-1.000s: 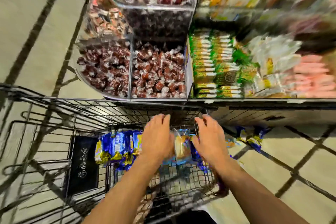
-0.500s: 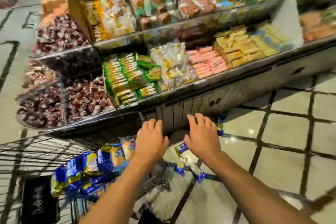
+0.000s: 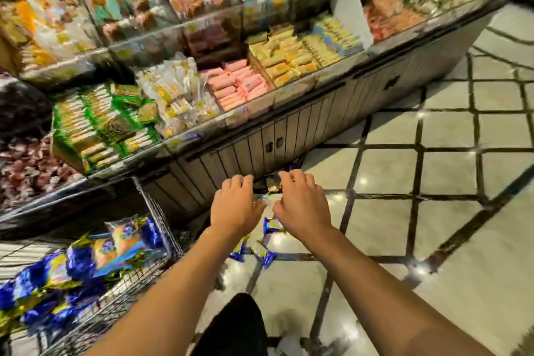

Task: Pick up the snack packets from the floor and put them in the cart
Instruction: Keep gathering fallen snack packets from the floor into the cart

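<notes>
Down low, both hands out over the floor (image 3: 450, 170), palms down, fingers spread and loosely curled, nothing gripped in either. Left hand (image 3: 234, 206) and right hand (image 3: 300, 203) side by side, thumbs nearly meeting, w/ a small gap between.

Snack packets on floor (image 3: 270, 242): blue w/ yellow print, scattered under and around the hands. One just below right wrist, long axis roughly left-right, tilted a bit. Two more nearer the body, betw. the forearms, long axes slanting diagonally, ends pointing toward the cart side and away. Another few dark ones past the fingertips, against the foot of the display shelf (image 3: 260, 139); blurred, orientation can't be told.

Cart (image 3: 161, 228) to the left of left forearm, wire wall upright. Packets in cart (image 3: 86, 263) piled loosely, blue and orange wrappers, pointing every which way.

Shelf above fingertips packed w/ pink, yellow, green wrapped goods; blurry.
</notes>
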{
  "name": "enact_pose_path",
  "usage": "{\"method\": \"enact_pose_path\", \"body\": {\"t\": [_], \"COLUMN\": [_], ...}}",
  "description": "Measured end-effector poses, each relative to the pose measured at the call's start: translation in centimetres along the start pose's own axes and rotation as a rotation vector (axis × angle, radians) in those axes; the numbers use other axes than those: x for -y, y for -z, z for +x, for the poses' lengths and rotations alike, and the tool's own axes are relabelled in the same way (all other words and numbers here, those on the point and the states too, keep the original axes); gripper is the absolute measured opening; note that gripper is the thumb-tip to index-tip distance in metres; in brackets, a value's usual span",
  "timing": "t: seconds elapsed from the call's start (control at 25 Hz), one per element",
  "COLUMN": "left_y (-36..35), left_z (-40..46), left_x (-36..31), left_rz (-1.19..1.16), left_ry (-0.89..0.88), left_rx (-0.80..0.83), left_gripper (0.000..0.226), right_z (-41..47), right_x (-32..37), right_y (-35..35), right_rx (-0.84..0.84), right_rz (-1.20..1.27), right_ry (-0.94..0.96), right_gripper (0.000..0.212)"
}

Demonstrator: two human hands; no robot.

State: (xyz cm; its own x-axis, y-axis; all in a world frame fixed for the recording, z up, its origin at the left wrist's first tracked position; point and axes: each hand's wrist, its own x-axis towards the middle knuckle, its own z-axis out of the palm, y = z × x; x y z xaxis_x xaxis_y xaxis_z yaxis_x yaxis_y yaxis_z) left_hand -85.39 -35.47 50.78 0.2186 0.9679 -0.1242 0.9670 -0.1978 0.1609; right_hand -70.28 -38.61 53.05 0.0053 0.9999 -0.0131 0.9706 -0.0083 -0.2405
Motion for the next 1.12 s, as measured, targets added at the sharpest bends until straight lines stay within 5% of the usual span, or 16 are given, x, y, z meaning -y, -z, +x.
{"method": "enact_pose_path", "body": {"t": [0.48, 1.12], "left_y": [-2.5, -5.0], "left_z": [13.7, 13.2], "left_x": [-6.2, -5.1], "left_rz": [-0.262, -0.340], "left_ry": [0.070, 0.824], "left_rx": [-0.001, -0.045], "left_gripper": [0.061, 0.059], "right_z": [9.8, 24.6], "right_x": [-8.6, -11.3], "right_y": [-0.4, -4.4], "right_rx": [0.096, 0.354], "right_rz": [-0.028, -0.082], "right_ry": [-0.043, 0.598], "right_gripper": [0.052, 0.057]}}
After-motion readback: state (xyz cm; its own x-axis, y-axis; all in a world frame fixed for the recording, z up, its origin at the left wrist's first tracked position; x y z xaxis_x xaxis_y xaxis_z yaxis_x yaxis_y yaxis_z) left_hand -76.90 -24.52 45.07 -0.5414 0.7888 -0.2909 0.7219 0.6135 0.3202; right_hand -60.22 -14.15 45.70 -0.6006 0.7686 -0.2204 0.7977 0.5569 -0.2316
